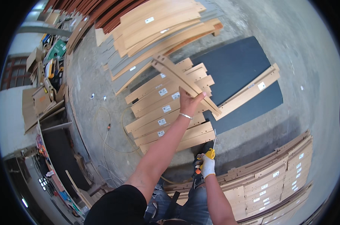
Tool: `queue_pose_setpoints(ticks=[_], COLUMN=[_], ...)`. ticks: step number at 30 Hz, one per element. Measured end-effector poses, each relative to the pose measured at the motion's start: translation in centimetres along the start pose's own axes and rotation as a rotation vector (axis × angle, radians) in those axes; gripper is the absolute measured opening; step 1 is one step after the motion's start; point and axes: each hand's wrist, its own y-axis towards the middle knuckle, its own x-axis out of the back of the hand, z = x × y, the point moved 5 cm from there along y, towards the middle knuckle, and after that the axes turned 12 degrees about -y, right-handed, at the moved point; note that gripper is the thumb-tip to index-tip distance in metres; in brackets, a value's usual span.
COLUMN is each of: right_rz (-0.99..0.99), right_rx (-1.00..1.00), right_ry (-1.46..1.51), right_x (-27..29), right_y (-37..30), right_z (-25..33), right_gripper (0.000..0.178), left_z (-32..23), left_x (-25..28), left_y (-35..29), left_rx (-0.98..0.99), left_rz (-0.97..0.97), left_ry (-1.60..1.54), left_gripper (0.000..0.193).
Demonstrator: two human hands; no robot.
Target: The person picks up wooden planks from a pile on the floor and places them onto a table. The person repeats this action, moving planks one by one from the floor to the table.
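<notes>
My bare left hand (pixel 190 101), with a bracelet at the wrist, grips a long wooden board (pixel 185 80). The board is raised and tilted, with a groove along it and holes at its far end. Lower down, my right hand (pixel 207 166) wears a white glove with yellow trim. It is closed around a yellow and black hand tool (pixel 210 153) with a thin metal tip, which looks like an air blow gun. Below the raised board lies a row of wooden boards (pixel 151 108) with white labels. Another labelled board (pixel 248 90) rests on a dark flat panel (pixel 233 60).
Stacked wooden panels (pixel 162 15) lie at the far side, beside reddish-brown slats (pixel 117 13). Close on my right stand tall stacks of labelled boards (pixel 267 176). A thin hose (pixel 103 138) loops over the concrete floor on the left, near cardboard and scrap (pixel 42 97).
</notes>
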Motion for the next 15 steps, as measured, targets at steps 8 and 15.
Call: queue_pose_setpoints(ticks=[8,15], right_rz=[0.083,0.241], right_rx=[0.082,0.331], right_ry=[-0.555,-1.191], right_x=[-10.2,-24.7], right_y=[-2.2,-9.6], right_z=[-7.5,-16.2], right_gripper=[0.013,0.010], left_z=[-5.6,-7.9], left_x=[27.6,54.2], left_y=[-8.8,-22.9], left_rx=[-0.014,-0.061], left_rz=[-0.477,-0.733], left_ry=[-0.349,0.077], left_gripper=[0.053,0.076])
